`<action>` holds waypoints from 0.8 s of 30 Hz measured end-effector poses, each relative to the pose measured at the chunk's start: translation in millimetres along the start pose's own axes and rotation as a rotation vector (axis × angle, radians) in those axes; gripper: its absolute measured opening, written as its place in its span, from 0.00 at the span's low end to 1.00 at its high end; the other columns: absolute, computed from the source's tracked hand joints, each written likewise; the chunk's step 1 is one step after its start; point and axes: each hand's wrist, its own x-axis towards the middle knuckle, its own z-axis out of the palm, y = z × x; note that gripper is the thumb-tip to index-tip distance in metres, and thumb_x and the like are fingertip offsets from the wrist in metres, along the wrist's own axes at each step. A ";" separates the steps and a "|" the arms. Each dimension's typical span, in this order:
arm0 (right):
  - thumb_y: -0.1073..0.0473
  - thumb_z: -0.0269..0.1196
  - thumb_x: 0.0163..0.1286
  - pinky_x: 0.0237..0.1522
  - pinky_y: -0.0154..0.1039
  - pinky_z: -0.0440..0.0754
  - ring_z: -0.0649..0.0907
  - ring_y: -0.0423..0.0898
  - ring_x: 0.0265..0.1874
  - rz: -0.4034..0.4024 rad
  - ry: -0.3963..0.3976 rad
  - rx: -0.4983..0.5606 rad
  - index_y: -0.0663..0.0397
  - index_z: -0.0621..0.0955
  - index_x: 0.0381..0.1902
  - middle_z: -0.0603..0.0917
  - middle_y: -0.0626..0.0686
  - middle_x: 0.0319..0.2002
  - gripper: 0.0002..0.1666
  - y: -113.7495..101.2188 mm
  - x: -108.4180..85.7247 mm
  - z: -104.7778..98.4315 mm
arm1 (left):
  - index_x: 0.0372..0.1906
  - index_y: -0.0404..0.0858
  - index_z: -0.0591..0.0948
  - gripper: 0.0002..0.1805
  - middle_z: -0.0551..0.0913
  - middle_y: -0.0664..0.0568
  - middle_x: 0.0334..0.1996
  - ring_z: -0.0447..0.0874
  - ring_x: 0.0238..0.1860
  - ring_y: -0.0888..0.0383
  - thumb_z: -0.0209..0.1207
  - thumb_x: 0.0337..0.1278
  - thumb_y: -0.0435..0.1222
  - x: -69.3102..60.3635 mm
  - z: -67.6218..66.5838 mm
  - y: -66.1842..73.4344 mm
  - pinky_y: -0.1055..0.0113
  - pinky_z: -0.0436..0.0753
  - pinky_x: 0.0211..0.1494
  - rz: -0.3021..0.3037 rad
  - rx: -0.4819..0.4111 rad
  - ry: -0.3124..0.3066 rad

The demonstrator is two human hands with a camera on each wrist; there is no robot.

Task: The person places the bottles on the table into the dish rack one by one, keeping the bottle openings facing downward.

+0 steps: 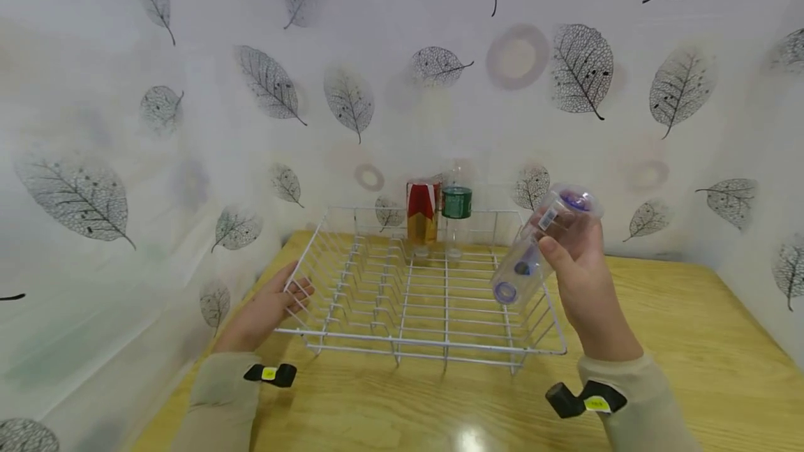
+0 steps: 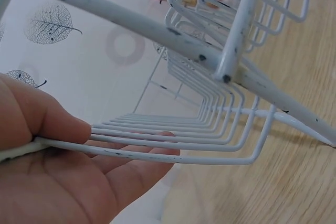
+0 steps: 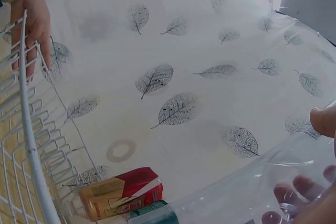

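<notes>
A white wire dish rack [image 1: 446, 340] stands on the wooden table. My left hand [image 1: 273, 302] grips its left side; in the left wrist view, the thumb [image 2: 63, 121] lies over a side wire and the fingers pass beneath. Above the rack's right side, my right hand [image 1: 581, 277] holds a clear plastic bottle [image 1: 530, 253] at a tilt, with purple showing at both ends and a barcode sticker. At the back of the rack stand a bottle with a red and gold label [image 1: 422, 215] and a clear bottle with a green label [image 1: 456, 202], side by side.
The wooden table [image 1: 659, 340] extends to the right of the rack and in front of it. A leaf-patterned sheet [image 1: 402, 117] hangs behind and along the sides. Upright wire dividers [image 1: 380, 277] line the rack's left half.
</notes>
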 end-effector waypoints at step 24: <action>0.42 0.63 0.74 0.70 0.60 0.64 0.64 0.59 0.73 0.447 -0.064 -0.570 0.46 0.43 0.83 0.61 0.58 0.76 0.55 82.3 110.4 -14.3 | 0.83 0.47 0.36 0.36 0.62 0.33 0.73 0.65 0.70 0.37 0.34 0.79 0.29 -2.9 0.5 -2.5 0.44 0.66 0.71 -0.003 0.023 0.033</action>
